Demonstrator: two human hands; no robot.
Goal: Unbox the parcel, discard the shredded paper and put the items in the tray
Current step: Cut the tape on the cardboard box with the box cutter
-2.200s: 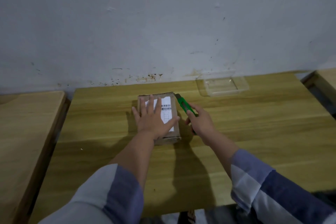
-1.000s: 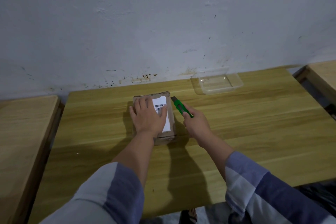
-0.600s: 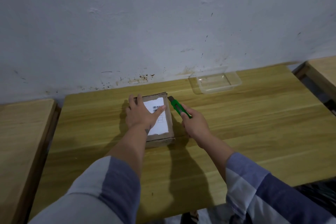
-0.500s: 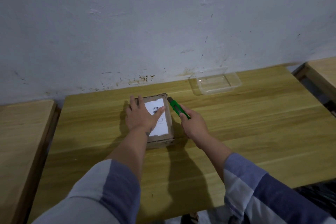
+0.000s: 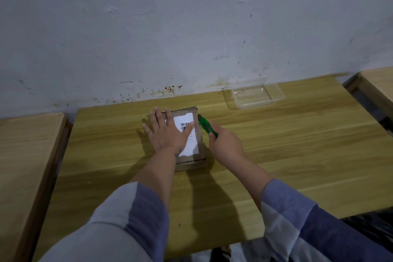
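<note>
Left hand (image 5: 168, 134) shifted flat across cardboard parcel (image 5: 196, 134), green cutter (image 5: 207, 126) gripped

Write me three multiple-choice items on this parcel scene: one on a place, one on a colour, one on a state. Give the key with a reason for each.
1. Where is the clear tray?
A. On the parcel
B. At the table's far edge by the wall
C. In the left hand

2. What colour is the cutter?
A. Green
B. Red
C. Black

3. What state is the parcel in?
A. Flaps open
B. Emptied
C. Closed

Key: 1 B, it sits on the table beside the wall; 2 A, its handle in the right hand is green; 3 C, the left hand lies flat on its labelled top.
</note>
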